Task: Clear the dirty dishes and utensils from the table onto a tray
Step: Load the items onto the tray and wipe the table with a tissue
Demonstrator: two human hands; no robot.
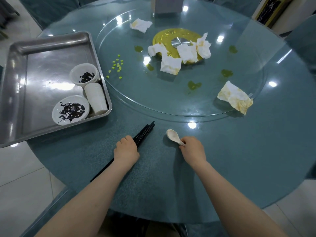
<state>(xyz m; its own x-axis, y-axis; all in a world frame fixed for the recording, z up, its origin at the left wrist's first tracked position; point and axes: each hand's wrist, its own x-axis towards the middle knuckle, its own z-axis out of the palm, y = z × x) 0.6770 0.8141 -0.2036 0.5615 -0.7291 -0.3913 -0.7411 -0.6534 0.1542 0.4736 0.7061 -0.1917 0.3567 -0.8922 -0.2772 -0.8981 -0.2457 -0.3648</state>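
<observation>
While the left hand curls its fingers round a bundle of black chopsticks lying slantwise on the round glass table, the right hand pinches the handles of a small stack of white ceramic soup spoons, whose bowls rest on the glass just ahead of the knuckles. The chopstick tips point away toward the lazy Susan, and their other ends run back under the left wrist toward the table edge. To the left, a stainless-steel tray sits partly over the table's rim; in its near right corner lie a white saucer smeared with dark sauce, a stack of white cups tipped on its side against the tray wall, and a stack of small white bowls with a dark smear in the top one. The cups lie between the saucer and the bowls, touching or nearly touching both. On the glass turntable sit several crumpled, stained paper napkins, clustered mostly around the gold centre hub, with one more napkin near the turntable's right edge. Small green vegetable cubes are scattered on its left side, and several greenish oily blots mark the glass. A white box stands at the far side.
</observation>
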